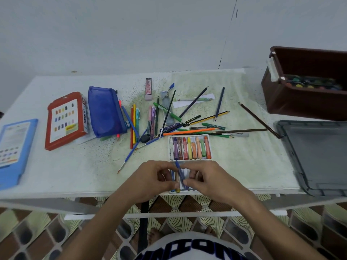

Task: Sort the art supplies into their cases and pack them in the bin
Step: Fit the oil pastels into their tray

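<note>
White table point(244, 166), pastel trays point(189, 148), loose pencils point(195, 102) (mid-table), blue pouch point(105, 111), red box point(65, 120)

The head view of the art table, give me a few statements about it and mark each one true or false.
1. Both hands, left hand and right hand, hold a blue oil pastel over a pastel tray. True.
2. The blue pencil pouch lies inside the brown bin. False: it lies on the table, right of the red oil pastel box.
3. The far pastel tray is empty. False: it holds a row of pastels.
4. A grey lid lies at the table's right end. True.
</note>
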Tool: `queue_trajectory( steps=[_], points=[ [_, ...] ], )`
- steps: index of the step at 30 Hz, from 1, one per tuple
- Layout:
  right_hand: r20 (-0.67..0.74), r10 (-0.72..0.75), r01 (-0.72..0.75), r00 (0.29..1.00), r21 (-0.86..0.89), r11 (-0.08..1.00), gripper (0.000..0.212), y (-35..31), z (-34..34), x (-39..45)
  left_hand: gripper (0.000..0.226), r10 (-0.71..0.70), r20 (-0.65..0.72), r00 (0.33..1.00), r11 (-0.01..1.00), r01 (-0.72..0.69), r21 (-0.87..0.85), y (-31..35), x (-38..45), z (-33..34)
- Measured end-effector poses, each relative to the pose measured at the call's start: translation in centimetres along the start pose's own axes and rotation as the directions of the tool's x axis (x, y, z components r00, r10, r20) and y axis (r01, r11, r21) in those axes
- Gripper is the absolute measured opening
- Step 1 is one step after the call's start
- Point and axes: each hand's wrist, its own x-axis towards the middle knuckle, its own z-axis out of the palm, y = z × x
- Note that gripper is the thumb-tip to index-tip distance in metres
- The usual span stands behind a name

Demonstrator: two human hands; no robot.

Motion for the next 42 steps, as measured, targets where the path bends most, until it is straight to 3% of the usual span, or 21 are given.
queue_trajectory(
  steps=[12, 19, 33, 39, 42],
  points=[
    [0.044, -0.096, 0.104, 0.994, -0.243, 0.965, 0.054, 0.9, -0.6, 0.9, 0.046, 0.101, -0.019, 0.995, 0.986, -0.097, 0.138, -0.6, 0.4, 0.0],
    [0.013, -0.123, 0.123, 0.992, -0.225, 0.967, 0.058, 1.3, -0.4, 0.7, 0.057, 0.122, 0.007, 0.993, 0.978, -0.121, 0.167, -0.7, 0.0, 0.1],
    [0.020, -0.056, 0.060, 0.998, -0.301, 0.952, 0.058, 1.2, -0.1, 1.1, 0.055, 0.109, -0.021, 0.994, 0.971, -0.102, 0.215, -0.4, 0.5, 0.1],
    [0.047, -0.052, 0.061, 0.998, -0.216, 0.975, 0.055, 1.1, -0.7, 1.2, 0.047, 0.092, 0.021, 0.995, 0.983, -0.095, 0.159, -0.7, 0.8, -0.6],
    [-0.010, 0.005, -0.006, 1.000, -0.045, 0.999, 0.042, 1.2, -2.6, 2.0, 0.033, 0.083, -0.070, 0.994, 0.979, -0.069, 0.192, -0.3, 2.3, -2.4]
  ],
)
